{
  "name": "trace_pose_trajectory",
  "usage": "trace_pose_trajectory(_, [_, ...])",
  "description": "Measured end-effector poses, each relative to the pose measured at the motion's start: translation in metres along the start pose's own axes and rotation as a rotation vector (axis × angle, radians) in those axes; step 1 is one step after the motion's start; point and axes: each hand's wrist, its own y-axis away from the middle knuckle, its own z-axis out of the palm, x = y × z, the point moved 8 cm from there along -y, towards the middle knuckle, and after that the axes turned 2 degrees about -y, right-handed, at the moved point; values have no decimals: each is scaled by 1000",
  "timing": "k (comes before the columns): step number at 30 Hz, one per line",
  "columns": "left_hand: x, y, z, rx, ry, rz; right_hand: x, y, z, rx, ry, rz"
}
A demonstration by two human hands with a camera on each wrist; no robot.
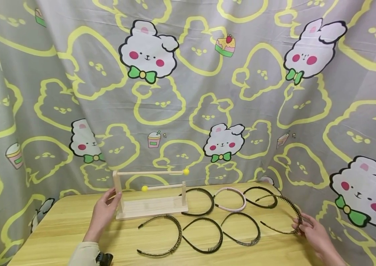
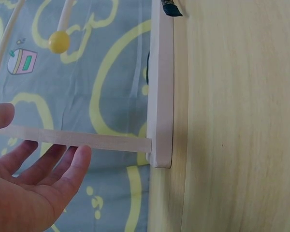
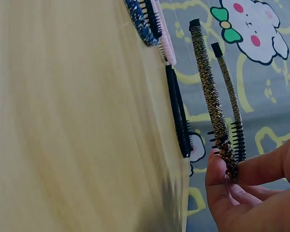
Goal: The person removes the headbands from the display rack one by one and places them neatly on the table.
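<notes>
My left hand (image 1: 105,207) is at the left upright of a pale wooden rack (image 1: 152,208) with two rods ending in yellow balls. In the left wrist view, the thumb lies on one side of that upright (image 2: 106,141) and the fingers on the other. On the right, my right hand (image 1: 315,231) pinches a glittery gold-and-black toothed headband (image 1: 298,212) at the middle of its arch. The headband's two ends point away from the hand, raised above the table in the right wrist view. Neither rod carries a headband.
Several headbands lie on the wooden table (image 1: 74,229) right of the rack: a pink one (image 1: 243,203), dark ones such as the front black one (image 1: 220,236), and a glittery one (image 1: 178,232) in front. A patterned curtain (image 1: 188,111) hangs behind the table.
</notes>
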Motion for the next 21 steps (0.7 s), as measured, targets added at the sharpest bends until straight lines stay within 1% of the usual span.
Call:
trace_pose_trajectory(7, [-1,0,0,0,-1,-3,9,-1,-1,-10,11,1])
trace_pose_trajectory(13, [1,1,-1,3,-2,1,18,-2,1,-28,15,52])
trace_pose_trajectory(17, [1,1,-1,3,-1,-1,20,-3,0,-22,47,56])
trace_pose_trajectory(21, [1,2,-2,9,0,1,19,-4,0,9,104,54])
